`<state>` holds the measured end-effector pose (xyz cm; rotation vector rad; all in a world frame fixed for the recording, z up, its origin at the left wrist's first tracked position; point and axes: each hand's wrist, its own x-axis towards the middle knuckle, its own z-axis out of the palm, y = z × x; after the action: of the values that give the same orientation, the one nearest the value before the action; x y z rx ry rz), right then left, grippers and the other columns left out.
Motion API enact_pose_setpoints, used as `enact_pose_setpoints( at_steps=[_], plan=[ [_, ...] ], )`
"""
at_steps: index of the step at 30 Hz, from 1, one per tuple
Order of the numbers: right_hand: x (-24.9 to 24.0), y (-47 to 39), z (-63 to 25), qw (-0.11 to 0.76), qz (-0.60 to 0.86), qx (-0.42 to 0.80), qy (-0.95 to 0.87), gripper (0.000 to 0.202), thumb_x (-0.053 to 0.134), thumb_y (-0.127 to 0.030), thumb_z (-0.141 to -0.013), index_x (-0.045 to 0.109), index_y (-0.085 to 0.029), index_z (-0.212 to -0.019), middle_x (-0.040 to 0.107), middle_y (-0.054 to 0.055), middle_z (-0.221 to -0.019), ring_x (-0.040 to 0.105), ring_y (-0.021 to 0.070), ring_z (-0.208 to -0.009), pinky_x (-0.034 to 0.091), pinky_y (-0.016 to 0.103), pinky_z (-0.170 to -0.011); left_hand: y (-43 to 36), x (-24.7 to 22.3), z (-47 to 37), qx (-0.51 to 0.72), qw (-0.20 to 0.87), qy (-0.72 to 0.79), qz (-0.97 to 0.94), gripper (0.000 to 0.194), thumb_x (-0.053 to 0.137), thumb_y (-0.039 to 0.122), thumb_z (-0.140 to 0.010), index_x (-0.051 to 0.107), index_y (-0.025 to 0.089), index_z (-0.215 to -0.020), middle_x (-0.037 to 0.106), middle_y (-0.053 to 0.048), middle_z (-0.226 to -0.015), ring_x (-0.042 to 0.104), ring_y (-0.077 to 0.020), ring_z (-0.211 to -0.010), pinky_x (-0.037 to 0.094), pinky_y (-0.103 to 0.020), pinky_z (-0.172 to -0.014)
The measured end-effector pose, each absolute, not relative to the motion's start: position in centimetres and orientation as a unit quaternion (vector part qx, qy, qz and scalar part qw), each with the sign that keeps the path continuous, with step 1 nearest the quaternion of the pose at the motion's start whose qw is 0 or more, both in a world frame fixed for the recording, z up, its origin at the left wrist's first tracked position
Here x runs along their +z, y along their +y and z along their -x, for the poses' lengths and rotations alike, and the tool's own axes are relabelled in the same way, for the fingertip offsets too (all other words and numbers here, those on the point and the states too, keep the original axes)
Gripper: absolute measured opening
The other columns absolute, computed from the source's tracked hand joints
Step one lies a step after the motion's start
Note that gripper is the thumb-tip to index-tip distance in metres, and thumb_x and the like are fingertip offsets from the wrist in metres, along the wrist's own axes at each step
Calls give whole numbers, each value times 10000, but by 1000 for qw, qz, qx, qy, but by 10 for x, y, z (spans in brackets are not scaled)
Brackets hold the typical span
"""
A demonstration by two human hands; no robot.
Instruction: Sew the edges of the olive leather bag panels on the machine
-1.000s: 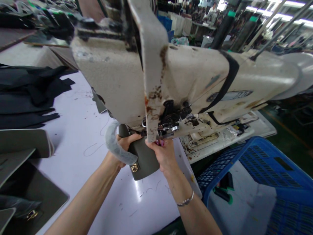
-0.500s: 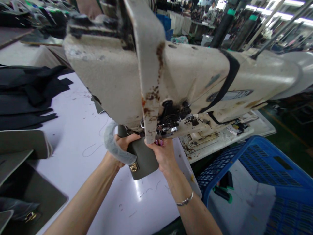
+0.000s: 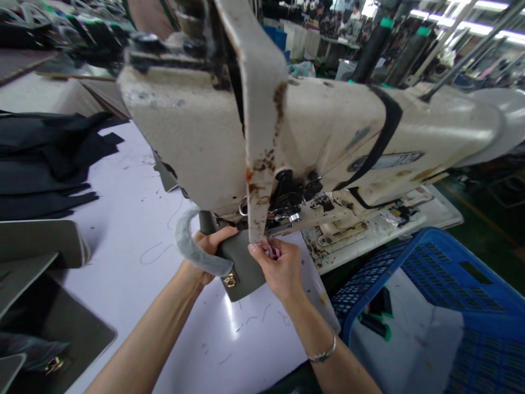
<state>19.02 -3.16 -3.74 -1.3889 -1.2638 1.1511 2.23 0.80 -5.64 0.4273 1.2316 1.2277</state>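
Note:
Under the head of a cream sewing machine (image 3: 197,148) lies a grey-green bag panel (image 3: 248,268), with a gold clasp (image 3: 230,280) on it. A curved handle (image 3: 197,251) in whitish wrapping is joined to the panel near the clasp. My left hand (image 3: 202,253) grips the panel's left side through the handle's loop, its thumb reaching toward the presser area. At the panel's right edge, my right hand (image 3: 283,268) is closed on a small pink thing (image 3: 273,250), whose kind I cannot make out. The machine's front bar hides the needle.
Dark fabric pieces (image 3: 45,164) are piled at the left, with more grey-green panels (image 3: 36,241) nearer. A blue plastic basket (image 3: 348,312) holding dark thread spools (image 3: 376,325) stands right of the white tabletop (image 3: 213,345). Loose threads lie on the tabletop.
My right hand has drawn back slightly from the machine, showing more of the pink thing in its fingers. The panel and my left hand sit slightly further right in view.

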Motion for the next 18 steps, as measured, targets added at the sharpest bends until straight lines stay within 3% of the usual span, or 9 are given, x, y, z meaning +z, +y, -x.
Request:
enact_pose_setpoints(
  at_steps=[4, 13, 18],
  plan=[
    [-33, -32, -192, 443, 564, 459, -523, 241, 721, -376, -847, 844, -217, -980, 706, -17, -695, 456, 108, -547, 383, 241, -550, 7, -56, -23, 544, 635, 521, -172, 453, 945, 172, -529, 783, 112, -948, 774, -149, -875, 728, -271, -653, 654, -361, -546],
    [-31, -27, -193, 445, 553, 479, -517, 244, 725, -356, -830, 845, -189, -962, 704, -5, -677, 517, 117, -561, 405, 247, -552, 9, -48, -30, 570, 628, 503, -166, 450, 903, 93, -582, 775, 142, -1010, 794, -146, -993, 778, -307, -833, 679, -335, -640],
    [-31, -28, -193, 445, 555, 477, -516, 239, 727, -345, -831, 852, -197, -973, 720, -10, -691, 462, 105, -537, 398, 246, -546, 8, -42, -31, 569, 624, 508, -169, 434, 897, 84, -566, 782, 149, -980, 799, -137, -963, 775, -301, -779, 677, -345, -618]
  ],
)
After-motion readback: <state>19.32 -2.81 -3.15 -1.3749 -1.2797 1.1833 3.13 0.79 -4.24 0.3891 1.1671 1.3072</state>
